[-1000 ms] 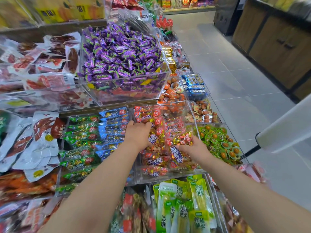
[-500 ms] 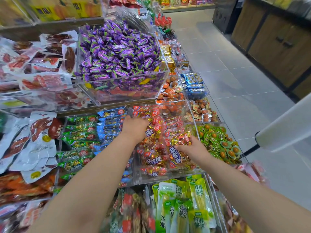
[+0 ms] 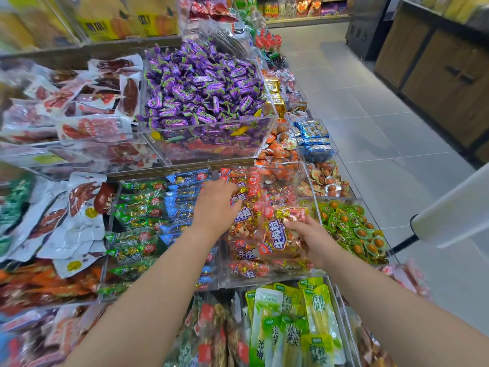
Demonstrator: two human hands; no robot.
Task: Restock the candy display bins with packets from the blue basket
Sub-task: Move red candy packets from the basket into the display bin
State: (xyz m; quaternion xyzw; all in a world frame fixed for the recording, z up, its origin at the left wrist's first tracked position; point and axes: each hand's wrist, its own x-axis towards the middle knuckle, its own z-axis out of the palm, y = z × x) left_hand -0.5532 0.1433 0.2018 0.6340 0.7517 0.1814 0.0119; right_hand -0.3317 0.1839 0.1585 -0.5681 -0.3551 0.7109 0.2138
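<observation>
A: L side first, quick.
B: The left hand (image 3: pixel 215 205) lies palm down on the red-orange clear-film snack packets (image 3: pixel 248 186) at the back of the clear acrylic bin (image 3: pixel 223 276). Fingers bent over them; can't tell if it's gripping.
A: R side?
B: The right hand (image 3: pixel 313 241) grips one red-orange packet w/ blue lettering (image 3: pixel 280 231), thumb on top, at the bin's front right. On the pile or just above it, can't tell.
A: Neighbours?
B: Bin to the left: blue foil packets (image 3: pixel 182 197) beside green foil packets (image 3: pixel 140 205). Bin to the right: small green-rimmed packs w/ orange centres (image 3: pixel 349 229). Shelf above: purple wrapped candies (image 3: pixel 203 86) heaped in a clear box. Nearest the person: long yellow-green pouches (image 3: pixel 291 319).
</observation>
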